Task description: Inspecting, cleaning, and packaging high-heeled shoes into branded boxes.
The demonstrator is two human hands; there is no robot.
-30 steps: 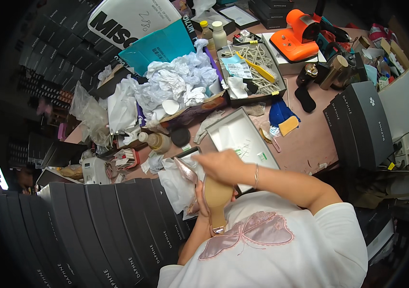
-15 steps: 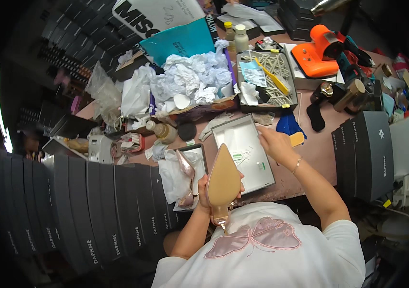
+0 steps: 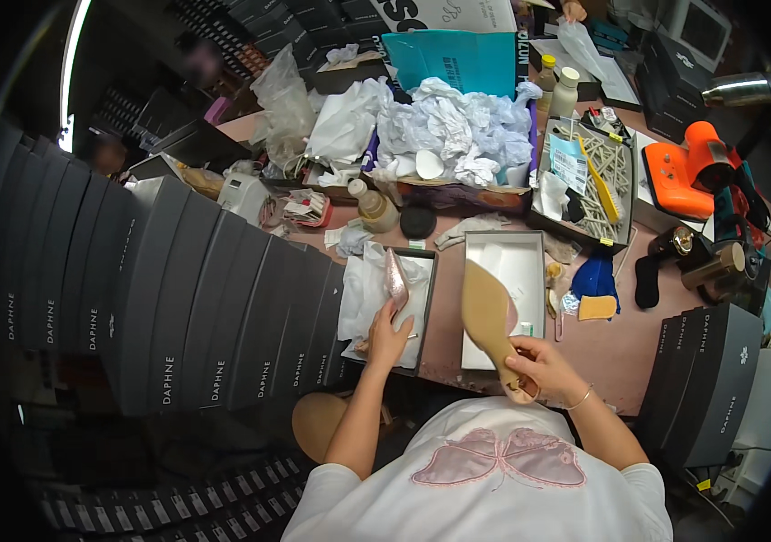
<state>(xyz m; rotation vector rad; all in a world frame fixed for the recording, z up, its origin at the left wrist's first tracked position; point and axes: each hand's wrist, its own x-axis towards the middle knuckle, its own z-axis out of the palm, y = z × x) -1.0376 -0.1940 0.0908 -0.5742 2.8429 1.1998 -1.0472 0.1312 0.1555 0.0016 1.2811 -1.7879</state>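
My right hand [image 3: 544, 372] is closed round the heel end of a high-heeled shoe [image 3: 487, 312], whose tan sole faces me and pointed toe is up. A bit of its pink upper shows at the edge. The shoe hangs over an open shoebox [image 3: 530, 257] with a white inside. To the left, a second shoe [image 3: 395, 278], shiny pink with a pointed toe, lies on white tissue [image 3: 363, 280] in another open box [image 3: 426, 316]. My left hand [image 3: 387, 341] grips its middle, fingers and thumb at its sides; the palm hides much of it.
Dark shoeboxes [image 3: 196, 298] stand packed along the left, with more [image 3: 706, 379] at the right. Behind are a bin of crumpled paper [image 3: 458, 126], a tray of white sticks with a yellow brush [image 3: 601, 190], bottles [image 3: 375, 210], an orange device [image 3: 679, 176] and a blue cloth [image 3: 595, 275].
The sole-up shoe has passed from my left hand to my right. My left hand has moved onto the pink shoe in the box. The view has shifted, and the white-lined box looks straighter.
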